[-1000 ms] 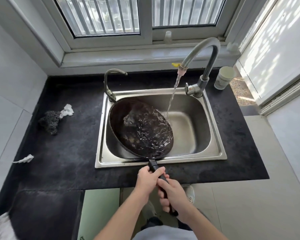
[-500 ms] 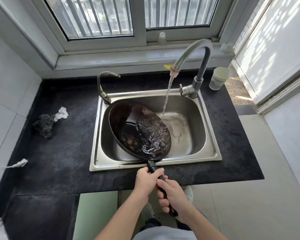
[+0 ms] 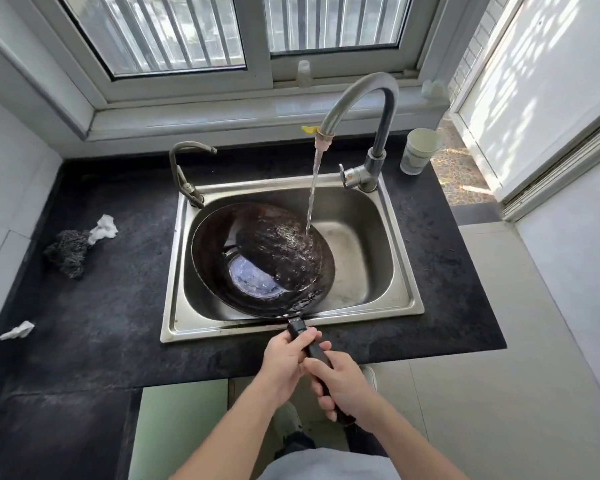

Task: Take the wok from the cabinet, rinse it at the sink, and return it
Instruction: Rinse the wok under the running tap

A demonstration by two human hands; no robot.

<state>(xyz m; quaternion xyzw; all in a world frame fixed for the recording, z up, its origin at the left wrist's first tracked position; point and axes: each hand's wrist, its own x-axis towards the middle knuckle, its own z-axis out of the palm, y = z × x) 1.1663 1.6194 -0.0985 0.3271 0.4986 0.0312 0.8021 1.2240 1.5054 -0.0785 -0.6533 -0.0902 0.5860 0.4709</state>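
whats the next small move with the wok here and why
Probably tilt the wok leftward and swirl it. The left hand and right hand both grip the handle, the stream from the tap lands on the right side, and water pools low inside, while the left wall looks barely wetted.
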